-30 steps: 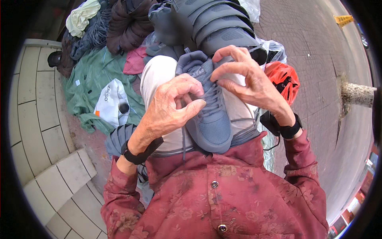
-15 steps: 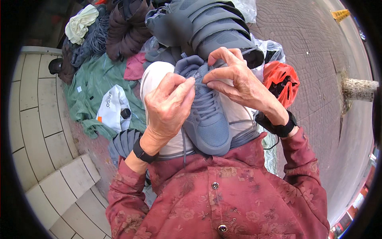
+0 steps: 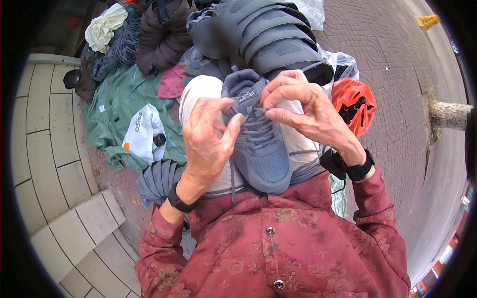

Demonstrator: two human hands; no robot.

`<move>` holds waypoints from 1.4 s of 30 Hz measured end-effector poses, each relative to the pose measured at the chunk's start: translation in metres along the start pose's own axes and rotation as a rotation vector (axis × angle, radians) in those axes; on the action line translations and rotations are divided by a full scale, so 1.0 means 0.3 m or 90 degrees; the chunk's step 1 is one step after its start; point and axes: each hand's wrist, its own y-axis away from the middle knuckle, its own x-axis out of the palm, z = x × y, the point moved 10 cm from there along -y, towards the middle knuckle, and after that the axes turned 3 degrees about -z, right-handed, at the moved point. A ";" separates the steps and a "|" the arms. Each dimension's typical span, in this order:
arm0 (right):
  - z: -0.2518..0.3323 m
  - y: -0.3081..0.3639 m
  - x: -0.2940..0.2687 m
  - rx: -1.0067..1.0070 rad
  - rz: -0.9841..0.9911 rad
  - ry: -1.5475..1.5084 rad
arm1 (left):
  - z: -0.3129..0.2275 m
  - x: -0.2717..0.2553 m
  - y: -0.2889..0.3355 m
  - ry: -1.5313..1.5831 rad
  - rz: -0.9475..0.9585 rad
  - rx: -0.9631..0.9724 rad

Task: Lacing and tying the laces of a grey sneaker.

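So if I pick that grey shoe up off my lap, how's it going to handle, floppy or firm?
Probably light for its size: the grey shoe has a mesh upper. It likely keeps its shape, since its thick sole and heel collar look firm. The laces hang loose and floppy between the left hand and right hand, so they may dangle or snag.

A row of grey shoes [image 3: 271, 37] lay stacked at the top centre, beside a dark brown padded jacket [image 3: 161, 32]. A pale yellow cloth [image 3: 103, 27] sat on the heap at upper left. A green garment [image 3: 117, 107] was spread on the ground, with a white bag [image 3: 141, 131] lying on it. A pink cloth [image 3: 171, 83] lay near the jacket. A red helmet [image 3: 354, 104] rested on the brick paving [image 3: 392, 59] at right. Pale tiled steps [image 3: 47, 149] ran along the left
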 end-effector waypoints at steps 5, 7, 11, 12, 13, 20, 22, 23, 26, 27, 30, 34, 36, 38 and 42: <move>-0.099 0.047 0.002 0.210 0.002 -0.148 | 0.113 0.030 0.118 0.106 0.058 -0.272; -0.091 0.041 0.006 0.168 0.007 -0.107 | 0.109 0.031 0.118 0.105 0.068 -0.278; -0.101 0.035 0.012 0.197 -0.017 -0.027 | 0.139 0.065 0.135 0.186 0.123 -0.339; -0.094 0.030 0.015 0.194 -0.012 -0.007 | 0.147 0.076 0.142 0.197 0.145 -0.352; -0.088 0.025 0.014 0.193 -0.010 -0.005 | 0.151 0.078 0.143 0.199 0.143 -0.352; -0.090 0.014 0.021 0.244 -0.012 0.051 | 0.151 0.048 0.113 0.151 0.176 -0.316; -0.091 0.014 0.024 0.267 -0.004 0.053 | 0.149 0.018 0.093 0.101 0.178 -0.252; -0.093 0.014 0.023 0.271 -0.006 0.066 | 0.155 -0.013 0.081 0.087 0.138 -0.211; -0.085 0.004 0.026 0.282 -0.002 0.088 | 0.134 -0.092 0.043 0.019 0.059 -0.137; -0.084 0.000 0.030 0.286 0.004 0.096 | 0.119 -0.124 0.031 -0.035 0.019 -0.101; -0.078 -0.006 0.043 0.253 0.005 0.120 | 0.110 -0.136 0.036 -0.063 0.001 -0.064; -0.010 -0.021 0.056 0.100 -0.093 0.248 | 0.067 -0.164 0.063 -0.146 -0.070 0.044; 0.018 -0.028 0.075 0.055 -0.110 0.279 | 0.058 -0.184 0.079 -0.169 -0.092 0.067; 0.040 -0.027 0.073 0.011 -0.128 0.308 | 0.043 -0.226 0.101 -0.240 -0.135 0.108; -0.013 -0.032 0.031 0.099 -0.093 0.153 | 0.151 -0.274 0.151 -0.252 -0.040 0.031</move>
